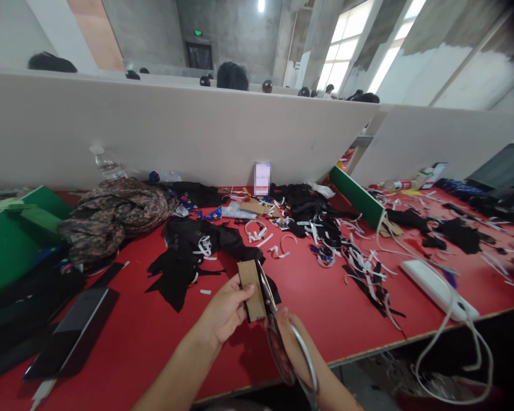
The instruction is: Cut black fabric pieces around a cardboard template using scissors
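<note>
My left hand (228, 311) grips a small brown cardboard piece (252, 288), thumb on its face and fingers behind. Along the cardboard's right edge shows a strip of black fabric (261, 305). A pair of scissors (270, 302) is in my right hand (289, 334), its blades pointing away from me beside that edge. The large scissor handles hang below and right of my fingers. Whether the blades touch the fabric I cannot tell. Just beyond my hands lies a heap of black fabric scraps (209, 240).
White and black strips (364, 262) litter the red table (325, 319). A patterned cloth (115, 217) bunches at the left, near a dark phone (71, 331) on a cable. A white power strip (439, 288) sits at right. Green dividers (360, 197) flank the space; a pale partition (175, 131) stands behind.
</note>
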The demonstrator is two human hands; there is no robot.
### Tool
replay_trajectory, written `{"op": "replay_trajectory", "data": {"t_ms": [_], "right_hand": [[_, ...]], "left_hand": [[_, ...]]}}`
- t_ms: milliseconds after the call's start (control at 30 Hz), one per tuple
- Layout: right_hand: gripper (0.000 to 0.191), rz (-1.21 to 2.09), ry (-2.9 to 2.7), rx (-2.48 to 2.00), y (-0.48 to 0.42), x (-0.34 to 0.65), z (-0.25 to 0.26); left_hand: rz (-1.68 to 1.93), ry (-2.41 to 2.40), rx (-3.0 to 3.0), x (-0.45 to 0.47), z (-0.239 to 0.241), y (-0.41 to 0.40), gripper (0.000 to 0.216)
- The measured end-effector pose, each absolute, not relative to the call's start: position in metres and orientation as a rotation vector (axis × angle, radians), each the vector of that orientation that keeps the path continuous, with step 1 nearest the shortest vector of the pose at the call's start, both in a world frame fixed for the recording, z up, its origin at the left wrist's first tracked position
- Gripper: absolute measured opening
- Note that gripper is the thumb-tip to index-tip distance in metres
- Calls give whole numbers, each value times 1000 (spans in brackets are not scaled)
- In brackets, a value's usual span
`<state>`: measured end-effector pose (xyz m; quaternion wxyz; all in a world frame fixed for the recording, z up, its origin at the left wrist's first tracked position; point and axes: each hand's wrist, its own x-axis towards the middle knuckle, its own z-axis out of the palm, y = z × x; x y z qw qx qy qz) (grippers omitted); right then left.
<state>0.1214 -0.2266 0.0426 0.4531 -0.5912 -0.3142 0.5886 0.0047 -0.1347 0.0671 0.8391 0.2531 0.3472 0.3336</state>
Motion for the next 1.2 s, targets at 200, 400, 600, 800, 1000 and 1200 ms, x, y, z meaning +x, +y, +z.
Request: {"op": "replay_trajectory", "data": {"t_ms": [200,400,600,800,1000,1200], "right_hand": [[62,1464,-757,-1494,-225,122,44],[60,1432,-782,-1531,-228,123,46],[62,1441,-745,-1528,-225,123,47],[64,1460,-807,-1577,-222,125,52],[62,1447,-789,-1541,-224,125,44],[59,1502,-751,-1474,-225,125,44]], "left_hand": [[689,723,546,4,66,-136,22],[692,734,541,5,67,-138,24],[673,723,552,5,65,-140,29],[664,701,551,4,65,-141,31],[657,720,542,3,67,-141,32],[670,712,545,3,60,-140,31]]}}
